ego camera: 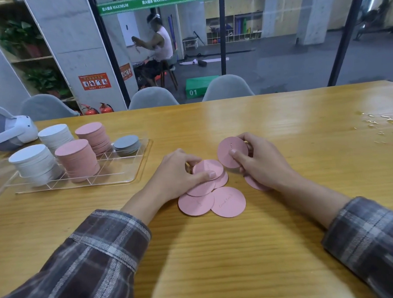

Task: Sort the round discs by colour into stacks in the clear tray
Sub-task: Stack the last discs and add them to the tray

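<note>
Currently, head view, the only one. In the clear tray (132, 175) at the left of frame we count five stacks: two white stacks (34, 163), two pink stacks (76, 159) and one low grey stack (126, 145). We judge most of the sorting done.

What remains, as far as we see, is a small overlapping cluster of loose pink discs (227, 202) on the wooden table (281, 120) at centre frame, well apart from the tray. No loose white or grey disc shows.

The left hand (180, 170) has its fingers curled and thumb on top, gripping the top disc (207, 169) of that cluster. The right hand (260, 161) pinches a raised pink disc (230, 151), tilted, just right of the cluster. Another disc lies partly under this hand.

Writing: the green banner (159, 0) across the top of frame reads "MAXIMUM", repeated; we cannot read the characters before it. The green box (193, 92) beyond the chairs reads "01". The discs carry cursive lettering too small to read.
</note>
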A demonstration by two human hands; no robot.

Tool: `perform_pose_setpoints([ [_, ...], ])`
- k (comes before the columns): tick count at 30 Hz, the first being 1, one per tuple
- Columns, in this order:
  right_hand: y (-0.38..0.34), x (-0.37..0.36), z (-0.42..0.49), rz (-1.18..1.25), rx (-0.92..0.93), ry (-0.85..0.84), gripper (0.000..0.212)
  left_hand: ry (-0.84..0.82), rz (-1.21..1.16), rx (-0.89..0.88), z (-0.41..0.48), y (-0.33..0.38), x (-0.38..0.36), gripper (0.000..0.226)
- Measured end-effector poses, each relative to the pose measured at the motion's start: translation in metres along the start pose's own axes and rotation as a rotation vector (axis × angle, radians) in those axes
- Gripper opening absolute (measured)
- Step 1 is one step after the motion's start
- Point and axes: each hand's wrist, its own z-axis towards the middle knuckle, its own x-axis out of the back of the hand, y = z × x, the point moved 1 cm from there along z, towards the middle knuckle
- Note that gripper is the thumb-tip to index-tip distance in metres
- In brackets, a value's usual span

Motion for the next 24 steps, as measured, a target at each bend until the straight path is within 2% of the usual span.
perform_pose_setpoints([
  [4,0.000,0.001,0.001,-0.006,-0.004,0.024,0.012,0.025,-0.040,-0.004,0.001,0.000,0.000,0.054],
  [7,0.001,0.002,0.002,0.000,-0.029,0.036,0.013,0.102,-0.099,-0.060,0.002,0.002,0.002,0.036],
  [11,-0.003,0.001,0.001,-0.015,-0.029,0.000,0.017,0.164,-0.369,-0.052,0.002,0.003,0.005,0.020],
  [16,-0.010,-0.004,-0.003,0.198,-0.068,-0.128,0.020,0.184,-0.488,-0.062,0.003,0.006,-0.002,0.019],
  [24,-0.016,-0.008,-0.006,0.104,0.100,-0.186,0.016,0.261,-0.527,-0.050,0.001,0.010,-0.002,0.015],
])
